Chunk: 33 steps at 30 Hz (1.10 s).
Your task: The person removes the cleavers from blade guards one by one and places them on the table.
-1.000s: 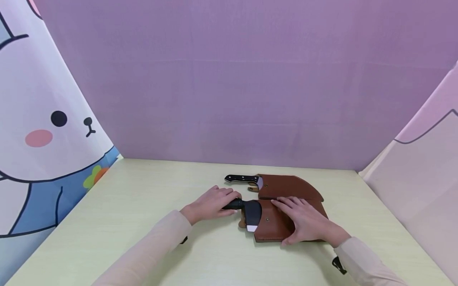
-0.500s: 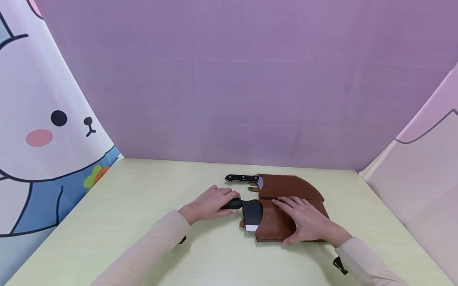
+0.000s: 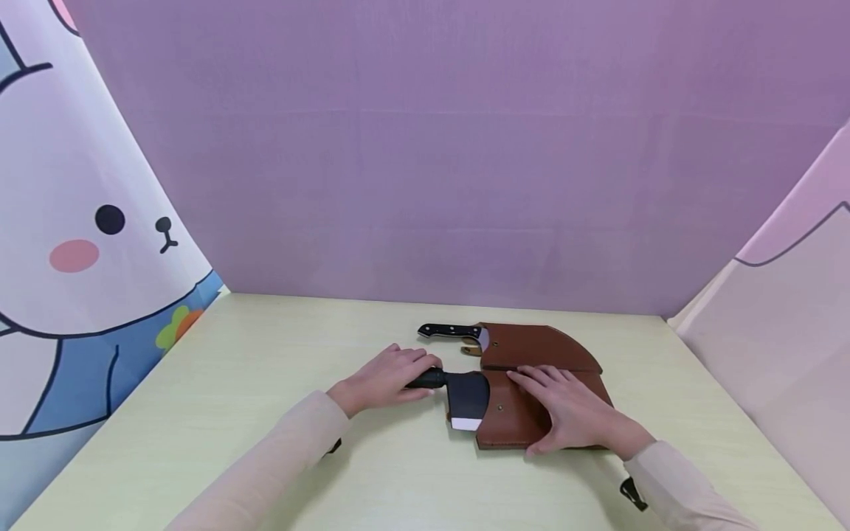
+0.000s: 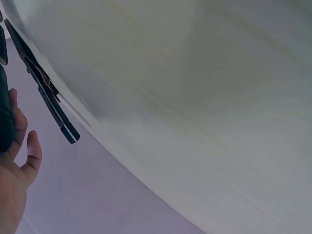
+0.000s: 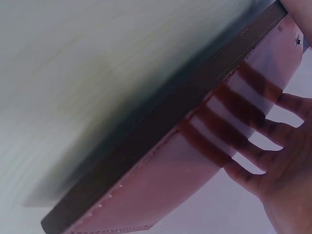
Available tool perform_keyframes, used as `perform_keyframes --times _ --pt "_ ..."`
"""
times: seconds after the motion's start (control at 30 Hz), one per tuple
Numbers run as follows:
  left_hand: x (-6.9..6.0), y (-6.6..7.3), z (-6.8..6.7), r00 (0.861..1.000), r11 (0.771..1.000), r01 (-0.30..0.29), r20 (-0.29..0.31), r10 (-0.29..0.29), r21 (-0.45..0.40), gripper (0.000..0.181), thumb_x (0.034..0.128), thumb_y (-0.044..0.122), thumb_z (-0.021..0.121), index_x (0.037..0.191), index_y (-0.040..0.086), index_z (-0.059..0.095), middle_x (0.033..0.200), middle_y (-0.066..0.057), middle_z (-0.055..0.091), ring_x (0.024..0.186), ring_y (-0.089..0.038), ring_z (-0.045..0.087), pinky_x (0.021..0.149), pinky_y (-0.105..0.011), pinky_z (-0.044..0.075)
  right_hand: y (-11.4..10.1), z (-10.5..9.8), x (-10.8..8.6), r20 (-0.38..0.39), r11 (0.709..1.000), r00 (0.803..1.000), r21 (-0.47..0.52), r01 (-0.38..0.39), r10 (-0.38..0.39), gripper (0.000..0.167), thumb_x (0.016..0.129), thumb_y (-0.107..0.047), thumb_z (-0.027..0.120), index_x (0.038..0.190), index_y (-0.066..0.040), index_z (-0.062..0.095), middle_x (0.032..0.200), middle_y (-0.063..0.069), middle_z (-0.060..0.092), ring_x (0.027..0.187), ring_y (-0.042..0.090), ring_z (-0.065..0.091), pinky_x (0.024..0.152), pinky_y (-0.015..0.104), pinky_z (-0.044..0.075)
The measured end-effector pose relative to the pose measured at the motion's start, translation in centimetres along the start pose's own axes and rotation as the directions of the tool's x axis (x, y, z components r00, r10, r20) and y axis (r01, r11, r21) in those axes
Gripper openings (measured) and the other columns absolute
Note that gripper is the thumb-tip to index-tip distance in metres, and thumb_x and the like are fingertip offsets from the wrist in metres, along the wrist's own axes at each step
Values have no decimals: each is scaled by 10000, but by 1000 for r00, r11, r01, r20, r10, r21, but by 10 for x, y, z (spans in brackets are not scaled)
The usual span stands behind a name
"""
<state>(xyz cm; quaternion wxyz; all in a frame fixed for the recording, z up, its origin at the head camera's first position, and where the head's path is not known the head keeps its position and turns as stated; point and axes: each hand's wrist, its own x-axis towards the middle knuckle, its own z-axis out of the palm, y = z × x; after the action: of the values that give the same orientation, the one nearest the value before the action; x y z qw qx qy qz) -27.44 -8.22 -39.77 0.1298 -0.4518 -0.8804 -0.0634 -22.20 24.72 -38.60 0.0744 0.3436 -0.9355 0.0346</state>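
In the head view my left hand (image 3: 392, 380) grips the black handle (image 3: 428, 378) of a cleaver. Its dark blade with a bright edge (image 3: 467, 402) reaches into the mouth of a brown leather sheath (image 3: 508, 424), which hides the rest of it. My right hand (image 3: 574, 413) rests on top of that sheath, fingers spread and the thumb near its close edge. From the right wrist view, the fingers of my right hand (image 5: 282, 151) lie fairly straight against the sheath (image 5: 161, 165). In the left wrist view, my left hand (image 4: 17, 161) is around the handle (image 4: 5, 112) at the image's left edge.
Behind lies a second knife with a riveted black handle (image 3: 451, 331), its blade in a curved brown sheath (image 3: 538, 345) touching the first. An open strap (image 3: 470, 351) sticks out beside it. A purple backdrop (image 3: 425, 184) closes off the far side of the pale table (image 3: 299, 332).
My left hand has drawn slightly to the left with the cleaver, and a little more of its blade shows outside the sheath. My right hand has barely shifted on the sheath.
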Motion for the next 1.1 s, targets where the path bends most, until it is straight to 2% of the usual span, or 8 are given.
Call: perform_keyframes --times 0.73,1.1 --pt "-10 -6 -2 1000 1000 -6 -25 6 -13 394 871 399 582 1217 235 488 1012 64 592 871 -89 562 737 -310 399 1 -1 -4 7 1000 1000 24 -6 6 1120 524 -776 651 1408 -158 345 1395 104 410 1242 325 392 959 539 329" --pt "-17 -9 -2 998 1000 -15 -57 14 -22 386 860 398 599 1193 234 495 987 71 585 851 -85 554 730 -303 394 1 -2 -5 10 1000 1000 25 -5 5 1116 531 -782 639 1404 -150 350 1384 117 421 1234 346 399 949 550 331"
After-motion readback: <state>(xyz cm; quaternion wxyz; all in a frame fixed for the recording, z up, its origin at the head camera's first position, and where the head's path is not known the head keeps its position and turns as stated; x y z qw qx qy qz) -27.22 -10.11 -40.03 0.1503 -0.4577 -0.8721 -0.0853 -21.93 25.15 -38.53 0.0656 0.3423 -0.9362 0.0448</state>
